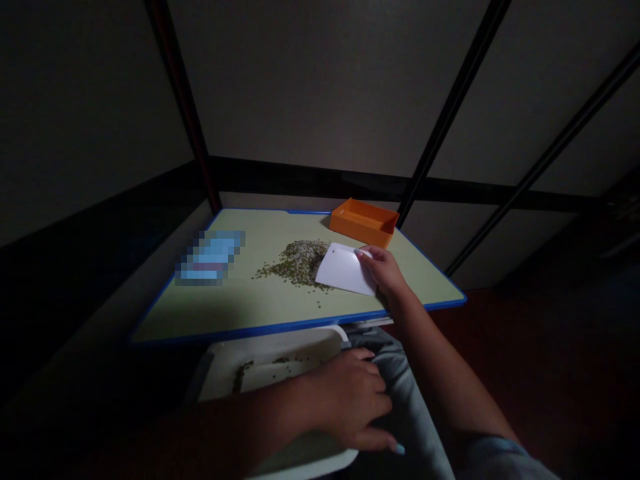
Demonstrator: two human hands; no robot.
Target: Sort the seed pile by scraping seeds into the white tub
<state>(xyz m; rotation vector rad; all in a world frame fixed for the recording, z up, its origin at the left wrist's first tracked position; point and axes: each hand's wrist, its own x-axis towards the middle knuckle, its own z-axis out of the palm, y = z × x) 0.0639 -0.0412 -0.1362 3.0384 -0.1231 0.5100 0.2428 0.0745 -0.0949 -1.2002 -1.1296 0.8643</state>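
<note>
Okay, quick notes.
Right hand: right hand on the table, upper middle-right of the frame, fingers and thumb closed on the right edge of a white card, narrow pinch.
White card: flat on the table top, tilted at an angle, its left edge touching the pile.
Pile: green beans heaped mid-table, upper middle of the frame, with a loose scatter spreading left and a few strays below the card.
Left hand: left hand low in the frame, palm down, fingers loosely spread, no held object visible; lies over the right side of a white tray, beside grey trousers.
White tray: bottom of the frame, just in front of the table edge, a few beans inside, partly in shadow.
Table: pale green top with blue rim.
Far end: orange tray at the back edge, just behind the card.
Left side of table: blue item, blurred, too pixelated to tell.
</note>
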